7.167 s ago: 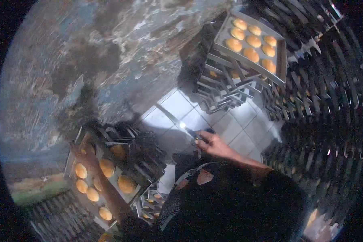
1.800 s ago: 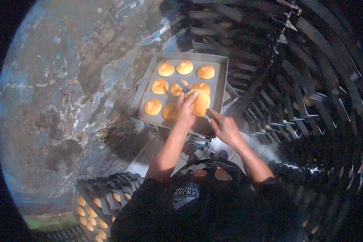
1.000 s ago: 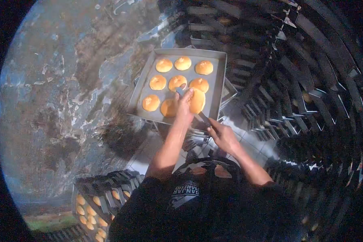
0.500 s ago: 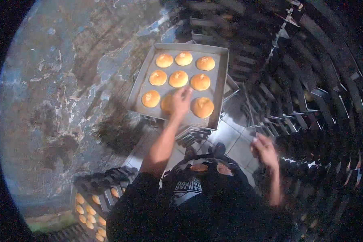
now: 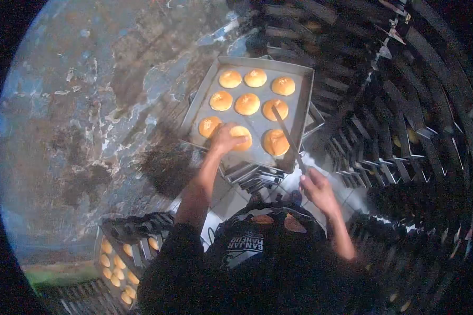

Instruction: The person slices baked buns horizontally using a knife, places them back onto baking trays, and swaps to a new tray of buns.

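Note:
A square metal baking tray (image 5: 257, 121) holds rows of round golden buns with pale topping. My left hand (image 5: 225, 140) curls its fingers and thumb around the front middle bun (image 5: 241, 138), beside the front left bun (image 5: 209, 126). In my right hand (image 5: 319, 190), just off the tray's front right corner, is a long thin knife (image 5: 290, 139). Its blade reaches over the tray wall, past the front right bun (image 5: 275, 143), and its tip lies over the right bun of the middle row (image 5: 273, 111). The front right bun shows a crease on top.
Beneath the tray stand more stacked trays (image 5: 255, 176). Tall stacks of dark trays (image 5: 404, 142) line the right side. A worn, stained wall (image 5: 105, 121) is at left. Another rack with buns (image 5: 115, 268) stands at lower left, on a tiled floor (image 5: 226, 202).
My left hand has come down and taken hold of the front middle bun. My right hand has moved up and left, bringing the knife over the tray. The view has shifted slightly.

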`<action>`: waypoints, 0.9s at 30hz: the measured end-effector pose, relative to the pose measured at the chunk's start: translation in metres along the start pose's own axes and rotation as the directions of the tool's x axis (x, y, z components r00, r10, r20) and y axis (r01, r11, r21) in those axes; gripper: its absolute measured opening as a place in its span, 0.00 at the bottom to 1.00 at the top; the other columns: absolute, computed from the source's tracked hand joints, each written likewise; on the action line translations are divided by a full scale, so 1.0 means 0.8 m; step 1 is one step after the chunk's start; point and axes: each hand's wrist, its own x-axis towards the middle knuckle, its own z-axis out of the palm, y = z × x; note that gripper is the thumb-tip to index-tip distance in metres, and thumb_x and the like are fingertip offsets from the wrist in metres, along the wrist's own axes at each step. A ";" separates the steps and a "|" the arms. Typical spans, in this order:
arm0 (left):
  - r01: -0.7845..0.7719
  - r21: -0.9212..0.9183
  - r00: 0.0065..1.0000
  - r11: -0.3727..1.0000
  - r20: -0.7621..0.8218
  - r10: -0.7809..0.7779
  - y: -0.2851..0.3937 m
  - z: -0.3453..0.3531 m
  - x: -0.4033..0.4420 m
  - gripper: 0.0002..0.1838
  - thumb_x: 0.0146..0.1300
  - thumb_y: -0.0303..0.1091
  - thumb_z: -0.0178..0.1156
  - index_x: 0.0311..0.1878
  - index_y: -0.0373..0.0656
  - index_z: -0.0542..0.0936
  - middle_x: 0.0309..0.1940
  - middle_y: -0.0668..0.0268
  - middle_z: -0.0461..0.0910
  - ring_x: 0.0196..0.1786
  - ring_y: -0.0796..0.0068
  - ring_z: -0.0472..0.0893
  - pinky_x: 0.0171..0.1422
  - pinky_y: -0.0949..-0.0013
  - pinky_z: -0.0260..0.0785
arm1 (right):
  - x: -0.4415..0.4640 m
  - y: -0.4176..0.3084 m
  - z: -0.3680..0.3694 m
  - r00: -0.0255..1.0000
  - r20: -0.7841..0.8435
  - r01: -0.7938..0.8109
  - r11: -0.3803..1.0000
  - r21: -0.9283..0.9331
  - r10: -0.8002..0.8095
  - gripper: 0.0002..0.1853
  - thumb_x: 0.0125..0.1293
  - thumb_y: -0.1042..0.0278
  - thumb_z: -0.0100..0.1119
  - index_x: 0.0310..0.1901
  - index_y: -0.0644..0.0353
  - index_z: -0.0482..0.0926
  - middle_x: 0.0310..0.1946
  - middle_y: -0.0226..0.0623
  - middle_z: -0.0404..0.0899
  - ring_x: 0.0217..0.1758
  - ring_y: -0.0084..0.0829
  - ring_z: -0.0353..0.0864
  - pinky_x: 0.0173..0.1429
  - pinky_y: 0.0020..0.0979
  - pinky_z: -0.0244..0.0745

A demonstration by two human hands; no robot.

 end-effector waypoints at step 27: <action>-0.173 -0.944 0.974 -0.281 -0.122 -0.189 0.052 0.029 0.005 0.30 0.67 0.55 0.67 0.64 0.45 0.77 0.58 0.66 0.83 0.63 0.68 0.81 0.71 0.58 0.71 | 0.058 -0.085 0.062 0.921 0.053 0.384 0.874 -0.297 -0.386 0.25 0.75 0.60 0.58 0.69 0.60 0.72 0.51 0.63 0.83 0.58 0.53 0.84 0.60 0.45 0.78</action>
